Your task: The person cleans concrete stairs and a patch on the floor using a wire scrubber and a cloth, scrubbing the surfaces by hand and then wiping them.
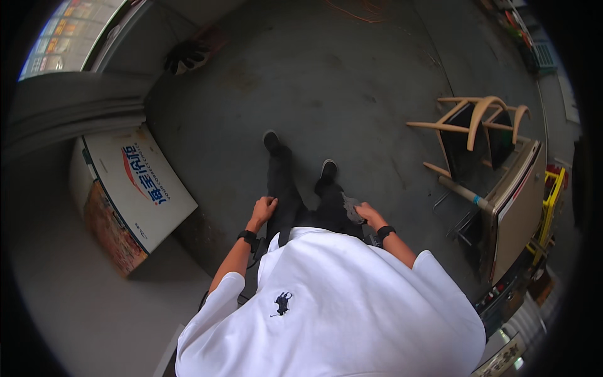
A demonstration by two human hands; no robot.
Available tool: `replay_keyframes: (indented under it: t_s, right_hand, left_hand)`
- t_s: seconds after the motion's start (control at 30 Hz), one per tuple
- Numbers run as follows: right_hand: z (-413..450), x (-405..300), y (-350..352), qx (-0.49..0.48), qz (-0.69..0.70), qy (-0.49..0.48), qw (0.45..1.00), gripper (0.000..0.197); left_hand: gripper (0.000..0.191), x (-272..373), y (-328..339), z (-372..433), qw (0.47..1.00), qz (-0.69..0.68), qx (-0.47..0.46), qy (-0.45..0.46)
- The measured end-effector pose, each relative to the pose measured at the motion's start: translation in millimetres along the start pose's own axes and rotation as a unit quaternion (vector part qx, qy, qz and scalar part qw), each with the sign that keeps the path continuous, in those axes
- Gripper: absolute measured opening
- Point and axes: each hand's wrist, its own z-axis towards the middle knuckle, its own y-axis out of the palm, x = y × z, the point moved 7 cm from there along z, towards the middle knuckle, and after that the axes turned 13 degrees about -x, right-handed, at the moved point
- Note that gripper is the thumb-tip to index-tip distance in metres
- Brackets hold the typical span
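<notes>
My right hand (367, 213) is closed on a crumpled grey cloth (352, 208), which hangs beside my right thigh. My left hand (264, 208) is at my left thigh with its fingers curled; nothing can be made out in it. Each wrist bears a black band. Below me are my dark trousers (285, 181) and two dark shoes with pale edges on the grey floor (330, 94).
At the left stands a white chest freezer (136, 174) with printing. A dark glove (186, 56) lies near the upper-left wall. Wooden chairs (478, 120), a folded table (516, 217) and a yellow frame (551, 202) are at the right. An orange cable (362, 16) lies far ahead.
</notes>
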Motion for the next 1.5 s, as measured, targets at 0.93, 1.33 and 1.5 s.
replay_keyframes:
  t_s: [0.93,1.33,1.5]
  right_hand:
    - [293.7,-622.0,70.0,0.046,-0.365,-0.141,0.919,0.046]
    - [618.7,-691.2,154.7,-0.111,-0.686,-0.245,0.676,0.040]
    - [734.5,-665.6,180.7,-0.207,-0.674,-0.237,0.668,0.035]
  left_hand:
    - [0.024,-283.7,-515.7,466.2,0.877,-0.426,0.220,0.037]
    - [0.038,-230.2,-433.2,727.3,0.986,0.100,-0.026,0.130]
    - [0.074,-219.9,-370.0,782.4,0.930,0.071,-0.138,0.333]
